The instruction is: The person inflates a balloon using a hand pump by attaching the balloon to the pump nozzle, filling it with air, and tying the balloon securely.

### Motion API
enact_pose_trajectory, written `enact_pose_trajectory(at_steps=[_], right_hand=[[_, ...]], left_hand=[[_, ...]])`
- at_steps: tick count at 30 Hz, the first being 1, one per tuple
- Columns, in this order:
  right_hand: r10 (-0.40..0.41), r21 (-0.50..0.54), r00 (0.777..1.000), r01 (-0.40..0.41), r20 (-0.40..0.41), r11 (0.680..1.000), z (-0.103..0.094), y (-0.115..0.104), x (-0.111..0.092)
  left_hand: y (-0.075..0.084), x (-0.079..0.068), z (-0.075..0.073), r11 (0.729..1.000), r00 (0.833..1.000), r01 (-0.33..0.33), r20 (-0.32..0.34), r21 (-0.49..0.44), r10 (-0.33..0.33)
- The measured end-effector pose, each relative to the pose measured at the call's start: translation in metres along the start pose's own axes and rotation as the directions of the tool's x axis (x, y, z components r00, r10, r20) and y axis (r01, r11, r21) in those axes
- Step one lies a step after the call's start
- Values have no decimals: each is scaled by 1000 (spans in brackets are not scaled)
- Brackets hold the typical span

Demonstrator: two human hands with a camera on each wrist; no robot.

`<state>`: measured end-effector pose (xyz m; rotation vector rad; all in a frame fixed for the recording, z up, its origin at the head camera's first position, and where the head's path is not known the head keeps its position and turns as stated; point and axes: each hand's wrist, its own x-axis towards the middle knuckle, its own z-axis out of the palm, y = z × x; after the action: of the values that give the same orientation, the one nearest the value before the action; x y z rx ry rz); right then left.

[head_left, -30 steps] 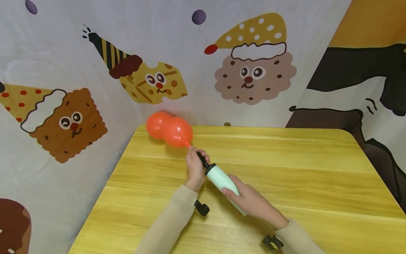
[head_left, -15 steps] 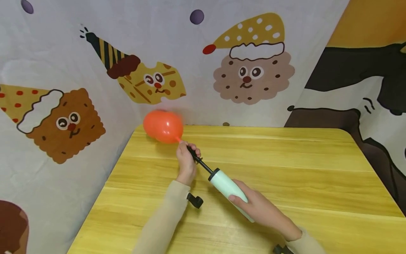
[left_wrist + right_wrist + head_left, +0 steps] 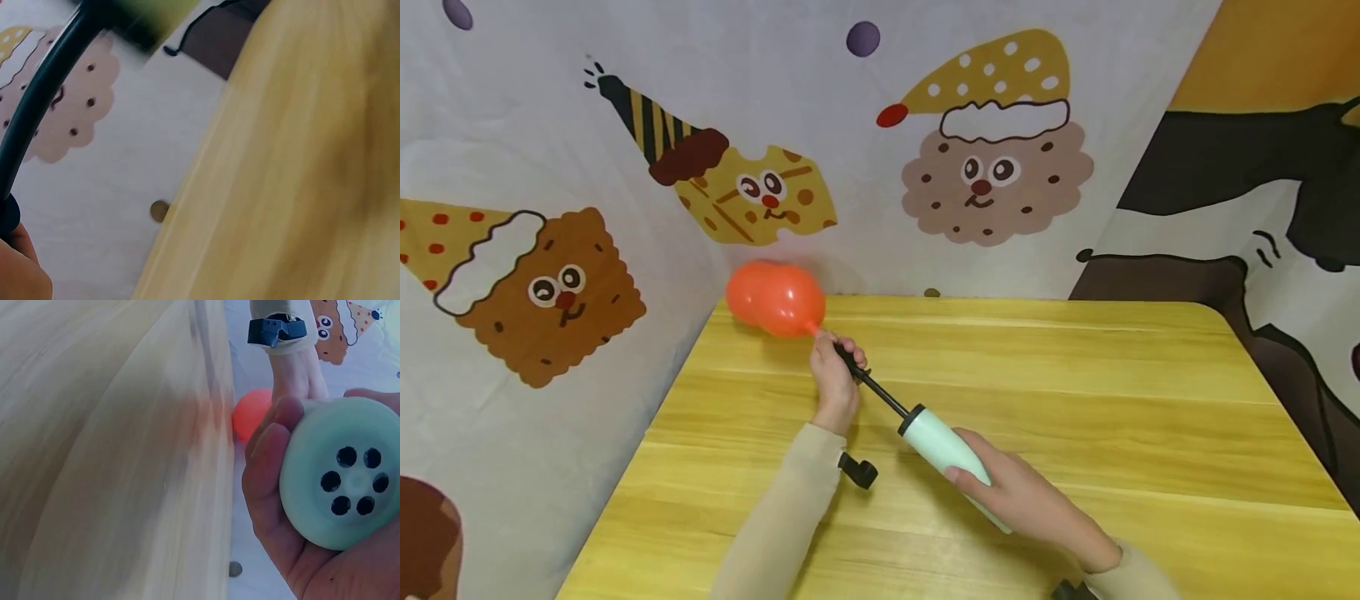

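A red-orange balloon (image 3: 788,302) with two round lobes lies at the table's back left; whether it is one balloon or two, I cannot tell. At its neck, my left hand (image 3: 833,375) grips the black end of a mint-green hand pump (image 3: 936,437). The balloon's mouth is hidden by the fingers. My right hand (image 3: 1026,496) wraps round the pump's barrel, and a length of black rod (image 3: 883,393) shows between the hands. In the right wrist view, the barrel's round base (image 3: 356,478) with several holes faces the camera. The left wrist view catches the rod (image 3: 47,94) up close.
The wooden table (image 3: 1112,392) spreads under both hands. A white cloth (image 3: 865,167) printed with cartoon snacks hangs behind and to the left, close to the balloon. Black wrist mounts (image 3: 859,471) stick out from the sleeves.
The hands have moved apart: the left up and left with the balloon, the right down and right with the barrel. Much more black rod shows out of the barrel.
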<state>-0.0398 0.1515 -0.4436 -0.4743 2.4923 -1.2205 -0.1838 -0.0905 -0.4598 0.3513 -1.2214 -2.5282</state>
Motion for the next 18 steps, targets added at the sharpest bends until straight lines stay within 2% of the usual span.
enact_pose_trajectory(at_steps=[10, 13, 18], right_hand=[[11, 91, 1000, -9, -20, 996, 13, -4, 31], [8, 109, 1000, -6, -19, 994, 15, -4, 35], [-2, 108, 1000, 5, -29, 994, 15, -5, 34]], left_hand=[[-22, -28, 12, 996, 992, 78, 96, 45, -81], [-24, -29, 13, 996, 992, 82, 95, 37, -85], [-18, -21, 14, 999, 995, 41, 90, 34, -44]])
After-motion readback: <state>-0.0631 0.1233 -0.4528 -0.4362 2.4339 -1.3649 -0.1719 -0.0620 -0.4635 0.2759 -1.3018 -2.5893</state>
